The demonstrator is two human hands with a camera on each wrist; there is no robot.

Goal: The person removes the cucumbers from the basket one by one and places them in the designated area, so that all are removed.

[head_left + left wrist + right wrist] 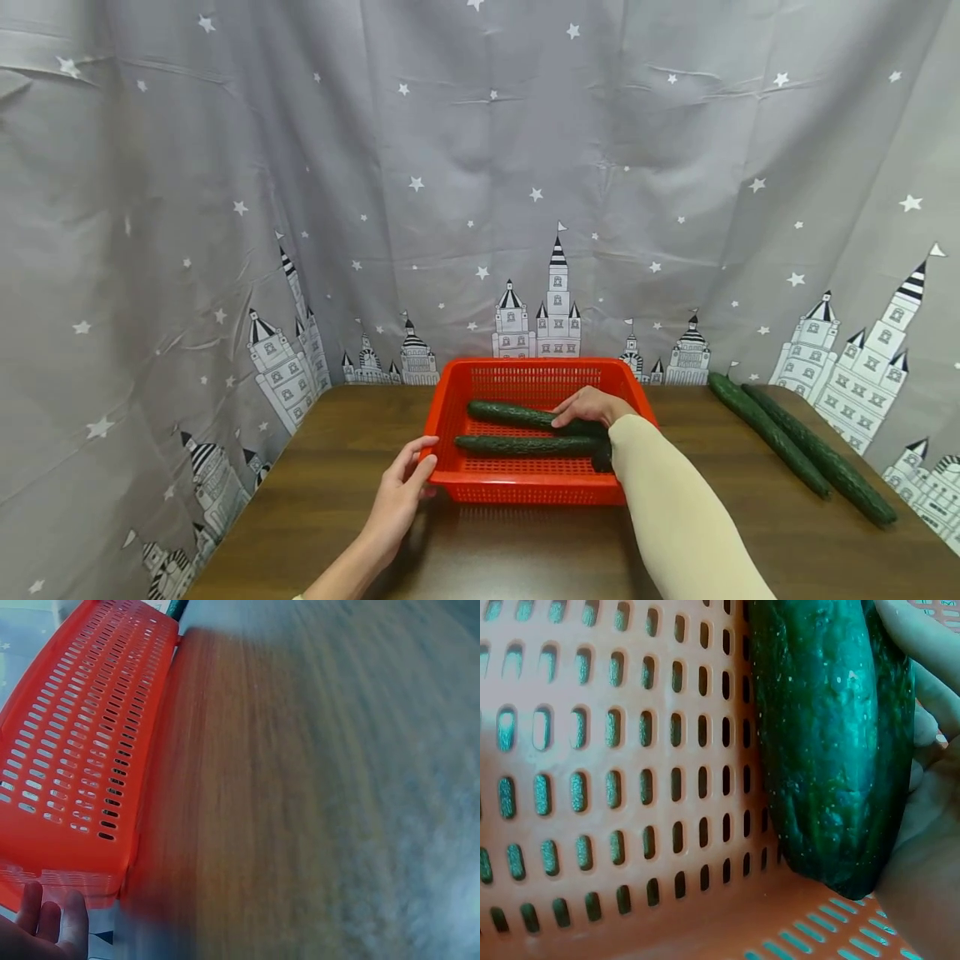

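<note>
A red plastic basket (525,492) with slotted walls stands on the table, cucumbers lying lengthwise inside. My left hand (397,492) grips its left rim near the front corner; in the left wrist view several fingertips (73,919) show against the basket wall. Reaching in from the right, my right hand (592,406) holds the rear cucumber (510,414), thumb on the near side. In front of it lies another cucumber (525,446). A dark green end (602,458) pokes out beside the sleeve, the rest hidden. In the right wrist view a cucumber (825,750) sits close beside the hand (926,825).
Two long cucumbers (768,433) (825,458) lie side by side, slanting, on the right part of the brown wooden table (337,467). A grey curtain (450,167) printed with stars and castles hangs behind the table and along its sides.
</note>
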